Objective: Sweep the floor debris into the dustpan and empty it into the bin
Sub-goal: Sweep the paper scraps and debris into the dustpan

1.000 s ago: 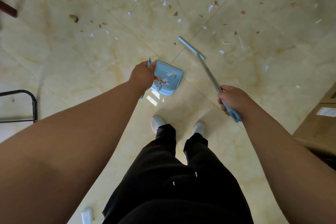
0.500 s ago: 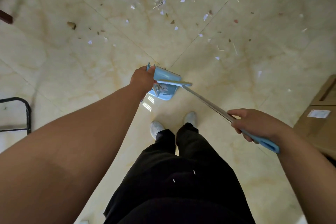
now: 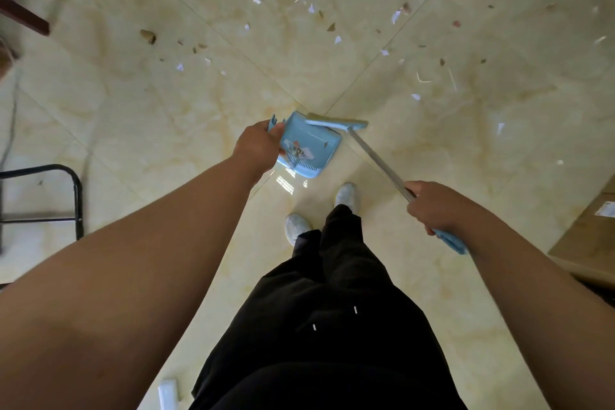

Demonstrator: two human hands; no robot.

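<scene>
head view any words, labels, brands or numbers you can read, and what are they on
No text can be read.
The white label on the cardboard box: too small and blurred to read.
On the dustpan and broom: no lettering shows.

My left hand (image 3: pixel 258 148) covers the dustpan (image 3: pixel 312 143) handle, and my right hand (image 3: pixel 432 206) hides part of the broom (image 3: pixel 376 156). The scraps (image 3: pixel 299 151) in the pan are too small to tell apart. The edges cut off the box (image 3: pixel 592 236) and the black frame (image 3: pixel 78 196).
</scene>
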